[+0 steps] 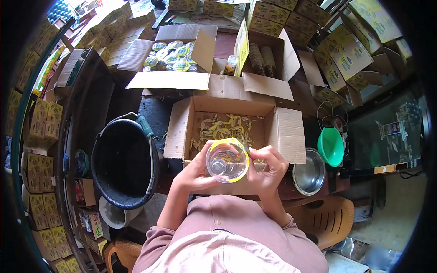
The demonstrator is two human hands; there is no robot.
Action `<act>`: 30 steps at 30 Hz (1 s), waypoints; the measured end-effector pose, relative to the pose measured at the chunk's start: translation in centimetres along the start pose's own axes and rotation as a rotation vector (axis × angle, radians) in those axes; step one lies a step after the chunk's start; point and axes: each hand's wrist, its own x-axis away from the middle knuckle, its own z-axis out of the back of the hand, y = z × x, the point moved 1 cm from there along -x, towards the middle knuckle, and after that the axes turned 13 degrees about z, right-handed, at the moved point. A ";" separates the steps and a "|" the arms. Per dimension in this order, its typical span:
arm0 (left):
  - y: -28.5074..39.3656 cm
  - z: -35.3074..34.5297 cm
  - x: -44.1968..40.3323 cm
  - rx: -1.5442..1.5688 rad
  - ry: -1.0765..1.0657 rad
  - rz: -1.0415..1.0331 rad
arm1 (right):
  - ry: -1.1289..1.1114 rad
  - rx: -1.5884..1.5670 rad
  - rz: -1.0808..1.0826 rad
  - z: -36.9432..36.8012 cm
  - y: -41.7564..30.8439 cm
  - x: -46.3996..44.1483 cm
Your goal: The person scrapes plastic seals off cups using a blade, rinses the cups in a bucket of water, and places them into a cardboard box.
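In front of my chest my left hand (pixel 196 170) is closed around a clear plastic cup (pixel 218 154). The cup is tilted with its mouth side toward me, and a yellow band (pixel 248 166) runs along its rim. My right hand (pixel 268 168) is closed in a pinch at the cup's right side. From its fingers a thin dark blade-like tool (pixel 246 144) points up against the rim; its handle is hidden. Just beyond my hands stands an open cardboard box (pixel 234 94) with curled yellow-green strips (pixel 223 126) scattered on its bottom.
A black bucket (pixel 123 159) stands left of the box. On the right are a metal bowl (pixel 309 170) and a green bowl (pixel 331 146). Behind are a carton of lidded cups (pixel 175 57) and a carton with stacked cups (pixel 261 61). A printed cup (pixel 230 66) stands between them.
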 end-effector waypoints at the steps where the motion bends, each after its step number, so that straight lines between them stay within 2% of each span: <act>1: 0.0 0.0 0.0 0.009 0.008 -0.001 | 0.004 -0.004 0.010 -0.1 0.1 0.0; 12: -1.2 -0.9 -0.7 0.102 0.188 -0.028 | 0.089 -0.057 -0.076 -0.8 0.3 0.5; 18: -1.7 -0.8 -1.1 0.000 0.253 -0.069 | 0.071 -0.085 -0.059 -0.9 0.0 0.9; 24: -1.8 -0.5 -0.9 -0.045 0.238 -0.102 | 0.043 0.032 0.009 -0.7 -0.5 0.7; 30: -0.6 0.0 -0.4 -0.174 0.187 -0.051 | -0.004 0.123 0.057 -0.5 -0.7 0.5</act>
